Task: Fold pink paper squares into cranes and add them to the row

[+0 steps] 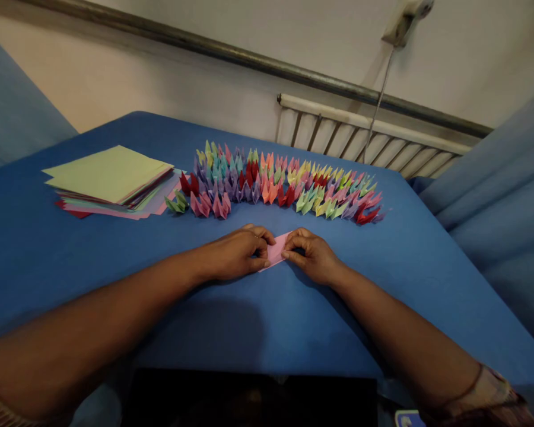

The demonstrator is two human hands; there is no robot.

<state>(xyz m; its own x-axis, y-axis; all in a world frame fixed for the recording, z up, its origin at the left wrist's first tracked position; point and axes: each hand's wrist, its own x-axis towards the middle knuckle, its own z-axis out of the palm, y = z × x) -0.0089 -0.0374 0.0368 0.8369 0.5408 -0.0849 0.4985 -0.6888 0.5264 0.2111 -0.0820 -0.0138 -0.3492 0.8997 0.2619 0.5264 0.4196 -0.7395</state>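
A small folded piece of pink paper (pixel 276 251) lies on the blue table (pixel 404 267) between my two hands. My left hand (pixel 238 252) presses on its left end with curled fingers. On the right end, my right hand (pixel 312 254) pinches the paper with its fingertips. Just beyond my hands stand several rows of small folded paper pieces (pixel 285 184) in many colours.
A stack of flat coloured paper sheets (pixel 113 181), a pale green one on top, lies at the left of the table. A radiator (pixel 365 139) and a pipe run along the wall behind. A dark object (pixel 249 397) sits at the near edge.
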